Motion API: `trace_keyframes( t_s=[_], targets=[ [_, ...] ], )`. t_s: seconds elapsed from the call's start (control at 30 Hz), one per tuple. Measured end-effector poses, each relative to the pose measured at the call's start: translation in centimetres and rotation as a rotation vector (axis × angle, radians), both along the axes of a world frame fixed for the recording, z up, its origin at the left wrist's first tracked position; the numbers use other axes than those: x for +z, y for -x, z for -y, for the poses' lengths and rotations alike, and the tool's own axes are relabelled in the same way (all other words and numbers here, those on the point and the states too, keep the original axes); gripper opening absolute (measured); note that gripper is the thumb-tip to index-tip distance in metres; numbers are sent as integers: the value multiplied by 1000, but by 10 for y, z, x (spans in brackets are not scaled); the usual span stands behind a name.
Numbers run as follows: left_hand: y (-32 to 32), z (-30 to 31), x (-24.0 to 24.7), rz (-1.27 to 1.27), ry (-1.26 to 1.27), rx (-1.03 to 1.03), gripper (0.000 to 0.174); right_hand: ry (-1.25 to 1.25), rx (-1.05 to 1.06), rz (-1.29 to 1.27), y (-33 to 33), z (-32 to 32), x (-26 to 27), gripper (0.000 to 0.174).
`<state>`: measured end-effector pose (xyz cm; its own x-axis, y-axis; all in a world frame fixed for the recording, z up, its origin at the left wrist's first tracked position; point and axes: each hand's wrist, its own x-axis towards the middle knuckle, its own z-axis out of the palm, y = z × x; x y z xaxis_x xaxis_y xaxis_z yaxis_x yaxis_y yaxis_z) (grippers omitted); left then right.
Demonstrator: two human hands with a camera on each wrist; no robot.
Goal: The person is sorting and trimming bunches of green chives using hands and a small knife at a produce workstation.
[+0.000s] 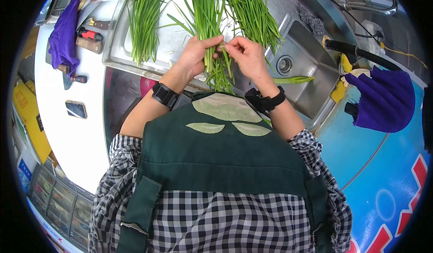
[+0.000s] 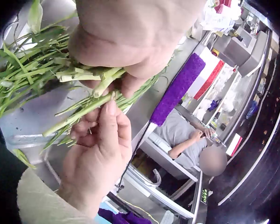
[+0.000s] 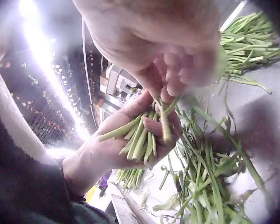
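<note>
My left hand (image 1: pixel 194 58) grips a bunch of long green chives (image 1: pixel 206 13) around the stems, over the metal sink's drainboard. The pale cut-looking stem ends (image 3: pixel 139 142) stick out of its fist in the right wrist view. Close beside it, my right hand (image 1: pixel 247 56) pinches a single chive stalk (image 2: pixel 77 116) between thumb and forefinger at the bunch. Below both hands lies a loose heap of short green leaf scraps (image 3: pixel 207 182). Two more piles of chives lie on the drainboard, a left pile (image 1: pixel 146 20) and a right pile (image 1: pixel 252 16).
The sink basin (image 1: pixel 311 88) with its drain is at the right, a green leaf (image 1: pixel 295 79) across its near edge. A black-sleeved faucet hose (image 1: pixel 361 54) and a purple cloth (image 1: pixel 388 102) are beyond. Knives (image 1: pixel 90 44) and a phone (image 1: pixel 76 109) lie on the white counter at left.
</note>
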<state>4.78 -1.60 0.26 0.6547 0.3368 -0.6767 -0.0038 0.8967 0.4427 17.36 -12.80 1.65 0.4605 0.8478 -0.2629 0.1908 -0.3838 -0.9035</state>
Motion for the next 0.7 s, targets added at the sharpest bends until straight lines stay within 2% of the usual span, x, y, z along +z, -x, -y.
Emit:
trace_keyframes(
  t_s=[0.13, 0.2, 0.23, 0.27, 0.33, 0.37, 0.43, 0.5, 0.57, 0.63, 0.7],
  targets=[
    [6, -6, -4, -3, 4, 18, 15, -89, -137, -25, -4, 7, 2, 16],
    [9, -8, -5, -8, 15, 32, 15, 49, -70, 38, -16, 19, 1, 16],
    [10, -9, -5, -8, 12, 44, 14, 209, 39, 89, -20, 24, 2, 21],
    [11, -9, -6, -8, 10, 56, 14, 208, 40, 90, -20, 26, 2, 21],
    [12, -9, -6, -12, 9, 53, 13, 485, 211, -90, -19, 27, 13, 24],
    [11, -8, -7, -17, 8, 51, 13, 486, 209, -90, -15, 27, 17, 24],
    [10, -6, -5, -11, 1, 60, 13, 302, 60, -447, -3, 23, 21, 21],
    [9, -5, -5, -6, -9, 66, 14, 265, 55, -451, 3, 24, 10, 18],
    [7, -4, -6, -17, -107, -21, 17, 232, 51, -454, 4, 27, 0, 15],
    [9, -4, -7, -68, -162, -62, 19, 110, -89, -310, 4, 26, -5, 13],
    [13, -4, -11, -118, -215, -105, 20, 69, -75, -287, 1, 26, -5, 14]
  ],
)
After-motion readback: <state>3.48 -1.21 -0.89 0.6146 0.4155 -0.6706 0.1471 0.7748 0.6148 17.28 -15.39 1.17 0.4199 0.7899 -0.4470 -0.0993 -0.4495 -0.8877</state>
